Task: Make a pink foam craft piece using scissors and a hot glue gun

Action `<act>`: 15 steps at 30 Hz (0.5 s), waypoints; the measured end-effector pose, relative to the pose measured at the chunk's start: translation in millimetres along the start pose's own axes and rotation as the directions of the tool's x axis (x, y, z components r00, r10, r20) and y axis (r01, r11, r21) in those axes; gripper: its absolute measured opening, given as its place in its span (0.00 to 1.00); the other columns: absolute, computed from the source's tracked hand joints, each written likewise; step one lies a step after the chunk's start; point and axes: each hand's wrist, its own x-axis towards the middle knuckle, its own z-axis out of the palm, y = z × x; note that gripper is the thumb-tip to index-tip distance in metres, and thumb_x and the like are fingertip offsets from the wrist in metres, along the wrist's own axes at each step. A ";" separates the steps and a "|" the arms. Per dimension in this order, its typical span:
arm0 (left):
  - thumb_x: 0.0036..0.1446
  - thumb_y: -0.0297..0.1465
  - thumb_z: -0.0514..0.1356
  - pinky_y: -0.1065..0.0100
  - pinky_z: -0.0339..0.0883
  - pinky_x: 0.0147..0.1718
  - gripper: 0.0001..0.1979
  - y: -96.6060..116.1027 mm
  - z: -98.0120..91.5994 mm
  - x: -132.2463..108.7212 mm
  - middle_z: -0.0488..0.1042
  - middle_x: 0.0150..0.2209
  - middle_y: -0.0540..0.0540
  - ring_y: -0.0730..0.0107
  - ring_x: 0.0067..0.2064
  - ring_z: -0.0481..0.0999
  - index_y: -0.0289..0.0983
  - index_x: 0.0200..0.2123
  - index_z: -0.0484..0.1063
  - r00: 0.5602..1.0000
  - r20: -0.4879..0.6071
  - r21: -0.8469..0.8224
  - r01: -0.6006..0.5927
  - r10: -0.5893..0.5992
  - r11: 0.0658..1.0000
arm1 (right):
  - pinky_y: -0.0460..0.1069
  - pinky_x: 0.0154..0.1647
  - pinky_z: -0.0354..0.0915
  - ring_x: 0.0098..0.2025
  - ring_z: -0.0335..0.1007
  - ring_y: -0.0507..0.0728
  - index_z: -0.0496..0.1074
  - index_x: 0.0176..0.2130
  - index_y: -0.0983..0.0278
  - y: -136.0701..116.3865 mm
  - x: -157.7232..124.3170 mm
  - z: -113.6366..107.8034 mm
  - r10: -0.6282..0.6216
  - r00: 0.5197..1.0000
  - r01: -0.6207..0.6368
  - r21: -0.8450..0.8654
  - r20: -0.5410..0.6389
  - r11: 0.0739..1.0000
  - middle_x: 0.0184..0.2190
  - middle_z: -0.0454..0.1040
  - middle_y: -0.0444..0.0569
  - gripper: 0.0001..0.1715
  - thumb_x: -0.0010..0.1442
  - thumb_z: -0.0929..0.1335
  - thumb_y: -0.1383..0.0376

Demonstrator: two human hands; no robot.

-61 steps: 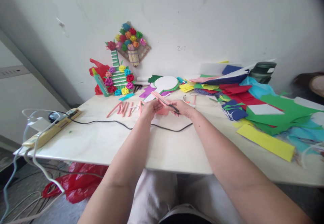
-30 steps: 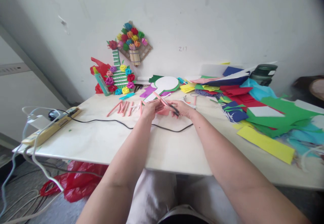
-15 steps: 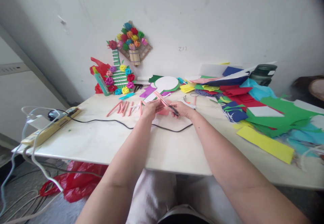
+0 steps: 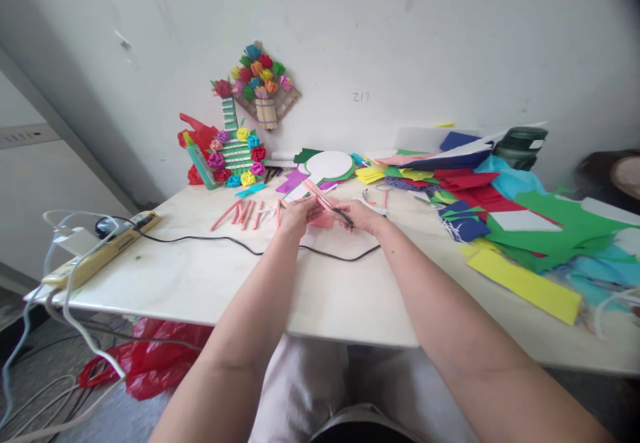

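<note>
At the left end of the counter (image 4: 200,276) lay a cream power strip (image 4: 103,251), with a black cable (image 4: 200,238) running rightward across the top. Farther back, a green glue bottle (image 4: 200,163) leaned beside a guitar-shaped panel (image 4: 237,153) trimmed with paper flowers. In front of that, several pink rolls (image 4: 245,215) lay just left of the left hand (image 4: 299,217). This hand's fingers were closed on a pink paper strip (image 4: 311,187), whose far end stuck out beyond them. The strip was between the two hands, along the blades of the scissors (image 4: 344,217); whether they cut into it could not be told. The right hand (image 4: 364,216) was clasped on the black handles, right of the strip. A pink sheet (image 4: 320,222) showed below, between the hands. Well to the right spread a heap of coloured sheets (image 4: 540,246).
</note>
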 end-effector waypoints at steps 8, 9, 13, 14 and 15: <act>0.43 0.31 0.65 0.64 0.69 0.39 0.09 1.3 0.8 -0.7 0.77 0.28 0.41 0.65 0.32 0.77 0.32 0.28 0.74 1.000 -0.007 -0.013 0.007 -0.007 1.000 | 0.42 0.13 0.57 0.14 0.56 0.46 0.70 0.27 0.68 -2.5 -3.4 0.5 0.016 1.000 -0.016 0.011 -0.002 1.000 0.13 0.62 0.40 0.22 0.49 0.70 0.50; 0.43 0.31 0.65 0.64 0.69 0.39 0.09 1.6 1.4 -1.2 0.77 0.28 0.41 0.65 0.31 0.77 0.31 0.28 0.73 1.000 -0.010 -0.014 0.010 -0.010 1.000 | 0.42 0.13 0.58 0.14 0.57 0.46 0.70 0.27 0.68 -3.9 -4.3 0.4 0.021 1.000 -0.021 0.020 0.000 1.000 0.13 0.62 0.41 0.22 0.50 0.70 0.50; 0.42 0.30 0.65 0.65 0.69 0.36 0.09 2.6 3.9 -3.1 0.76 0.25 0.43 0.68 0.28 0.76 0.31 0.27 0.73 0.999 -0.024 0.002 0.022 -0.022 1.000 | 0.43 0.13 0.59 0.14 0.59 0.47 0.70 0.27 0.68 -7.5 -6.0 -0.1 0.025 1.000 -0.026 0.057 0.010 0.998 0.13 0.64 0.42 0.22 0.50 0.70 0.50; 0.41 0.30 0.65 0.66 0.69 0.35 0.09 2.7 4.4 -3.4 0.76 0.25 0.44 0.69 0.27 0.76 0.31 0.27 0.73 0.999 -0.024 0.010 0.025 -0.025 1.000 | 0.43 0.13 0.60 0.14 0.59 0.47 0.69 0.26 0.68 -7.4 -5.8 -0.2 0.029 1.000 -0.030 0.064 0.010 0.998 0.13 0.64 0.42 0.22 0.49 0.70 0.50; 0.41 0.30 0.66 0.67 0.69 0.35 0.09 2.6 4.7 -3.5 0.75 0.24 0.44 0.70 0.27 0.76 0.31 0.27 0.73 0.999 -0.022 0.015 0.026 -0.026 1.000 | 0.43 0.13 0.60 0.14 0.59 0.47 0.69 0.26 0.68 -6.8 -5.3 -0.3 0.036 0.999 -0.036 0.068 0.009 0.997 0.13 0.64 0.42 0.22 0.49 0.70 0.50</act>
